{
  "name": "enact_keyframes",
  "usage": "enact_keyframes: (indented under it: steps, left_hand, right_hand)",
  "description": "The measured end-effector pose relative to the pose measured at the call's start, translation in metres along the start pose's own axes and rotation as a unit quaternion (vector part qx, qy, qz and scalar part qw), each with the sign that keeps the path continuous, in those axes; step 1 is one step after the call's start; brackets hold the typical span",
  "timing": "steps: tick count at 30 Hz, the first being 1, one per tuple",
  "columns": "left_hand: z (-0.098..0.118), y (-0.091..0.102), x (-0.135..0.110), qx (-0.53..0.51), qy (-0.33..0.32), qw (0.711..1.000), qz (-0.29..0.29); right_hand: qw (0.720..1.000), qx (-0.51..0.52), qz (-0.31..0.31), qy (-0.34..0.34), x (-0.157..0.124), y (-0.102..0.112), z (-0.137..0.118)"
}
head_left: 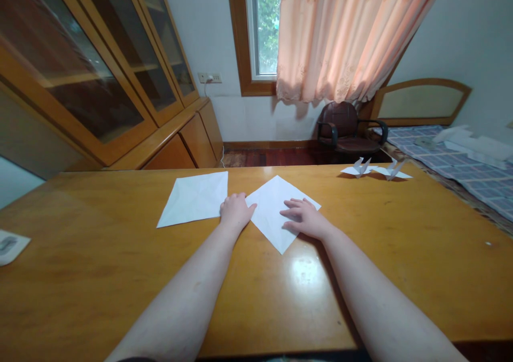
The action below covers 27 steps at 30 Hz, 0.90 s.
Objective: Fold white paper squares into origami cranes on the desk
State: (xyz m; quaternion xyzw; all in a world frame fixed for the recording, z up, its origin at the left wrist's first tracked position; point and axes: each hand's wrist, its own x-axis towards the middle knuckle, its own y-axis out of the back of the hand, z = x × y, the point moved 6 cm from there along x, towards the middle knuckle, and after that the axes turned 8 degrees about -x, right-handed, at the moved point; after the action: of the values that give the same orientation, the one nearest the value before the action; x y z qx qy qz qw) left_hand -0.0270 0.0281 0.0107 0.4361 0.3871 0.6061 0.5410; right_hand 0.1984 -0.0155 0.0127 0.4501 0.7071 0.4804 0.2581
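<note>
A square sheet of white paper (269,212) lies flat on the table, turned with one corner toward me. My left hand (236,211) rests at its left corner, thumb stretched out over the paper's edge and fingers lying down. On the right part of the same sheet my right hand (306,218) lies with its fingers spread apart. A second white sheet (196,199), faintly creased, is to the left, its right edge touching or just under my left hand's fingers; I cannot tell which. Neither hand lifts anything.
Two folded paper cranes (358,168) stand at the back right of the wooden table (401,276). At the left edge is a white object (12,247), partly cut off. Behind the table are a brown chair (340,127), a glass-fronted cabinet (116,73) and a bed (433,148).
</note>
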Motion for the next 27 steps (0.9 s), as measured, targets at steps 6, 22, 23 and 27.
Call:
enact_keyframes:
  steps: [6,22,23,27]
  left_hand:
    - [-0.0005,0.0002,0.0024,-0.019,-0.001,1.000,0.006]
    - [-0.0003,0.0039,-0.0008,-0.007,0.009,1.000,0.004]
    - [-0.0008,0.0042,-0.0012,-0.001,0.020,1.000,-0.002]
    - [-0.0013,0.0034,-0.0007,0.002,0.037,0.999,-0.026]
  right_hand:
    - [1.000,0.005,0.009,0.004,0.0002,-0.0005,0.0011]
    - [1.000,0.007,0.004,0.011,0.0009,-0.0010,0.0019]
    - [1.000,0.008,0.005,0.010,0.0009,-0.0006,0.0015]
    - [1.000,0.012,0.010,0.008,0.0005,0.0007,0.0005]
